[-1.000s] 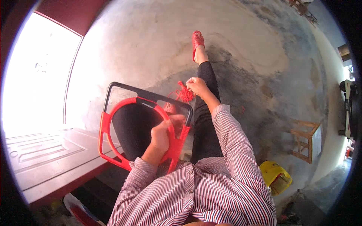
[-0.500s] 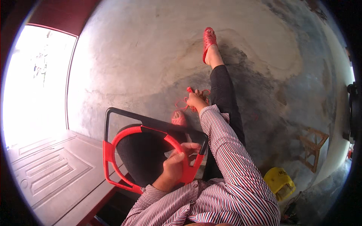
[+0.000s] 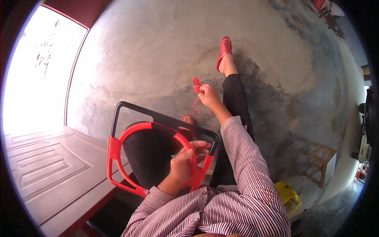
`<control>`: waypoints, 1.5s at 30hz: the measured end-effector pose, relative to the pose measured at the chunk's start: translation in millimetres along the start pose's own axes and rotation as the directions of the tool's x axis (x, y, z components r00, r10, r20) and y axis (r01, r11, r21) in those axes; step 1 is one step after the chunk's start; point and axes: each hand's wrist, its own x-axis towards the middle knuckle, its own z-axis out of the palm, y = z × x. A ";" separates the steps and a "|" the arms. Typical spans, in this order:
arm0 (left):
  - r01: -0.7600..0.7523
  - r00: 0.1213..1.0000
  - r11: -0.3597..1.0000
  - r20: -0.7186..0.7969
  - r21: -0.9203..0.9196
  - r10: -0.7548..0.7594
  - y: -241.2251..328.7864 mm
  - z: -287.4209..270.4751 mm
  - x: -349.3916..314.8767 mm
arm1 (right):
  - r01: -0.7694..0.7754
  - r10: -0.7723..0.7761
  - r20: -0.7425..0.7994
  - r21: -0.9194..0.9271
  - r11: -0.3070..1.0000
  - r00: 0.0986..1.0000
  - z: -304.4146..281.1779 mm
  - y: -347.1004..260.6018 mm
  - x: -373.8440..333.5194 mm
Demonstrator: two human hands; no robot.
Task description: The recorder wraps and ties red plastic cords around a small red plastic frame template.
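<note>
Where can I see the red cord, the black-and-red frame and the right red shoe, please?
Red cord (image 3: 196, 86): head view, on its bunched part.
Black-and-red frame (image 3: 169, 123): head view, on its black bar.
Right red shoe (image 3: 224, 48): head view, on its upper.

The grey, stained floor (image 3: 158, 59) bears a wooden stool (image 3: 324, 160); a yellow container (image 3: 282, 189); a red shoe (image 3: 225, 47).

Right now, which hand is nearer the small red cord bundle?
The right hand: it pinches the red cord bundle. The left hand is farther back toward the body, holding the red-and-black frame.
</note>
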 end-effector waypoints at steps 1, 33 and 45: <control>-0.028 1.000 1.000 -0.003 0.001 0.028 0.1 -1.7 -1.6 | 0.014 -0.014 -0.002 -0.008 1.000 1.000 -16.7 -15.4 -7.3; -0.318 0.938 0.890 -0.027 0.327 0.345 -14.2 5.7 -0.5 | 0.481 -0.464 -0.430 -0.074 0.873 0.775 -172.0 -139.7 -219.5; -0.137 0.987 0.894 -0.018 0.427 0.160 -8.5 -1.5 6.4 | 0.001 -0.030 0.049 0.497 0.868 0.998 -113.7 -111.1 -232.9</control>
